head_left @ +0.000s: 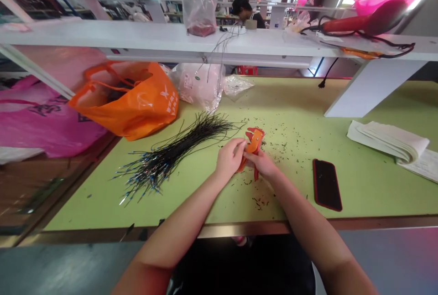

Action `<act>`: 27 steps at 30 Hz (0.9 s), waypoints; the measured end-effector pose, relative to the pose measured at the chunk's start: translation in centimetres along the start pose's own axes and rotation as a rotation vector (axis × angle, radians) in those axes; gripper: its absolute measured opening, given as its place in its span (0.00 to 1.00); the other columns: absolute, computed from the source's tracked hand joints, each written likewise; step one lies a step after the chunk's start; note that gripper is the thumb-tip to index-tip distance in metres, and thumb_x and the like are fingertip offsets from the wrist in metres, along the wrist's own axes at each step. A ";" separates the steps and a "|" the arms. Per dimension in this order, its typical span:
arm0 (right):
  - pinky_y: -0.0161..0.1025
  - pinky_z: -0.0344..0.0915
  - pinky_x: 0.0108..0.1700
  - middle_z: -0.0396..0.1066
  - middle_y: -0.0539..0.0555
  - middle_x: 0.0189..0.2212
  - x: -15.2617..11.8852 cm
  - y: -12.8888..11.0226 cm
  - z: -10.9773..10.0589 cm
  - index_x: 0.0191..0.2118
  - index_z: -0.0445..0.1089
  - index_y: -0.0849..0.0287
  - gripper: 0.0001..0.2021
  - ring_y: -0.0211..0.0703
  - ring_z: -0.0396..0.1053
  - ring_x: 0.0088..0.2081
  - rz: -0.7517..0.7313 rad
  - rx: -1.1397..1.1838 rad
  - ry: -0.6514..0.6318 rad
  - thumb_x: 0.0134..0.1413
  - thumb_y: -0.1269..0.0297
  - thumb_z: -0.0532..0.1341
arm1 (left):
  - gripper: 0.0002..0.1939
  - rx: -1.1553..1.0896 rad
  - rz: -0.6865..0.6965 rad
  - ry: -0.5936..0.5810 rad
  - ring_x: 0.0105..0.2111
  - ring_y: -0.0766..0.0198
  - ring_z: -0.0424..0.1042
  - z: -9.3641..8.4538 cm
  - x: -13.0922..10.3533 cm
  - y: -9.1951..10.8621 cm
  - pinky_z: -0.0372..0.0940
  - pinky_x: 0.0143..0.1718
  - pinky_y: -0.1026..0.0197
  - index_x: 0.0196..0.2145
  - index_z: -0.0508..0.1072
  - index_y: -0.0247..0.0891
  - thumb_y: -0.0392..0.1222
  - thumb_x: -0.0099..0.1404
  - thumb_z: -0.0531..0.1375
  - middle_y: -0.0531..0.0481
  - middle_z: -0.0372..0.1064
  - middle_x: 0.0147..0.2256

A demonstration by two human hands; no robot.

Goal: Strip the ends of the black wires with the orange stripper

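My right hand (pixel 264 163) is wrapped round the handles of an orange and red wire stripper (pixel 256 140), its head pointing away from me above the table. Close against the tool's left side is my left hand (pixel 231 156), thumb and fingers pinched together near the jaws. Whatever lies in that pinch is too small to make out. To the left lies a bundle of thin black wires (pixel 178 149), with blue and silvery ends fanned toward me. Small black scraps (pixel 287 149) are scattered round the tool.
A phone (pixel 327 184) and folded papers (pixel 390 142) lie on the green table (pixel 205 208) at right. An orange bag (pixel 137 103) and pink bag (pixel 44 117) stand left. A white shelf (pixel 137 37) crosses above, holding a red-handled tool (pixel 352 23). A person (pixel 248 10) sits beyond.
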State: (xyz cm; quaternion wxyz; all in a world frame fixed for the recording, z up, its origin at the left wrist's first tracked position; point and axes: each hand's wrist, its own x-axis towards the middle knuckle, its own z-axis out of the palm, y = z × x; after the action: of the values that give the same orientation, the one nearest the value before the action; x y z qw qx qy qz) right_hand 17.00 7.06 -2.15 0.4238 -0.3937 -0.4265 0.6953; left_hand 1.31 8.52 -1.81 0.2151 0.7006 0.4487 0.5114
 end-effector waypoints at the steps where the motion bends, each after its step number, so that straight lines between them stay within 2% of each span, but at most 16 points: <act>1: 0.52 0.78 0.55 0.80 0.56 0.39 -0.5 -0.7 -0.4 0.47 0.76 0.57 0.16 0.49 0.80 0.44 -0.011 -0.041 -0.023 0.58 0.54 0.73 | 0.14 -0.027 -0.051 0.033 0.40 0.58 0.81 -0.4 0.0 -0.5 0.76 0.46 0.55 0.46 0.78 0.42 0.51 0.79 0.56 0.46 0.82 0.40; 4: 0.47 0.79 0.48 0.80 0.54 0.36 -2.3 -3.3 -2.1 0.51 0.76 0.58 0.17 0.45 0.79 0.40 -0.029 -0.095 -0.144 0.65 0.52 0.70 | 0.17 -0.044 -0.175 0.140 0.34 0.61 0.80 -1.8 0.1 -1.3 0.76 0.41 0.57 0.51 0.75 0.40 0.52 0.81 0.52 0.47 0.80 0.37; 6: 0.45 0.79 0.47 0.80 0.54 0.35 -3.3 -4.8 -3.2 0.51 0.76 0.59 0.18 0.45 0.80 0.40 0.017 -0.099 -0.277 0.67 0.49 0.68 | 0.18 -0.006 -0.182 0.170 0.39 0.59 0.80 -2.6 0.2 -1.2 0.76 0.43 0.56 0.51 0.76 0.40 0.52 0.81 0.52 0.45 0.81 0.42; 8: 0.44 0.78 0.46 0.80 0.55 0.35 -3.8 -5.7 -4.0 0.51 0.76 0.60 0.20 0.45 0.81 0.40 0.062 -0.096 -0.393 0.67 0.47 0.68 | 0.18 0.031 -0.142 0.150 0.45 0.57 0.80 -3.1 0.0 -0.5 0.75 0.48 0.55 0.51 0.78 0.40 0.52 0.81 0.52 0.43 0.82 0.48; 10: 0.43 0.78 0.45 0.81 0.55 0.35 -4.0 -6.0 -4.4 0.52 0.76 0.61 0.22 0.45 0.82 0.39 0.095 -0.098 -0.469 0.67 0.45 0.67 | 0.19 0.061 -0.082 0.113 0.47 0.57 0.81 -3.4 -0.2 0.5 0.75 0.49 0.55 0.51 0.80 0.40 0.52 0.81 0.53 0.43 0.82 0.49; 14: 0.44 0.78 0.41 0.82 0.57 0.35 -4.3 -5.8 -4.4 0.54 0.75 0.63 0.25 0.48 0.82 0.36 0.093 -0.090 -0.570 0.68 0.44 0.65 | 0.19 0.090 0.092 0.054 0.41 0.59 0.81 -3.7 -0.6 1.9 0.74 0.45 0.57 0.49 0.82 0.41 0.53 0.81 0.55 0.45 0.83 0.43; 18: 0.45 0.78 0.39 0.81 0.56 0.33 -4.7 -6.0 -4.0 0.53 0.76 0.64 0.24 0.48 0.81 0.33 0.068 -0.052 -0.613 0.68 0.45 0.65 | 0.19 0.190 0.188 0.002 0.32 0.62 0.77 -3.9 -0.7 2.3 0.69 0.37 0.60 0.46 0.82 0.41 0.49 0.82 0.53 0.49 0.79 0.34; 22: 0.43 0.78 0.39 0.80 0.56 0.32 -4.9 -6.3 -3.6 0.47 0.77 0.64 0.21 0.45 0.80 0.33 0.073 -0.057 -0.589 0.69 0.47 0.65 | 0.19 0.309 0.194 -0.072 0.33 0.60 0.75 -4.0 -0.8 2.4 0.65 0.35 0.59 0.46 0.81 0.41 0.46 0.82 0.50 0.48 0.76 0.33; 27: 0.42 0.77 0.37 0.81 0.54 0.32 -4.8 -6.4 -3.4 0.43 0.76 0.61 0.19 0.45 0.80 0.32 0.094 -0.113 -0.559 0.69 0.48 0.65 | 0.18 0.385 0.202 -0.087 0.33 0.59 0.73 -4.1 -1.0 2.2 0.62 0.34 0.59 0.46 0.80 0.41 0.43 0.81 0.49 0.48 0.74 0.32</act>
State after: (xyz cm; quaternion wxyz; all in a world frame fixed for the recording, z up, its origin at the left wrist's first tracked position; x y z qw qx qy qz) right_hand 23.29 5.24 3.57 0.2346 -0.2293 -0.5460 0.7709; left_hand -1.56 5.95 0.90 0.0443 0.7916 0.4559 0.4043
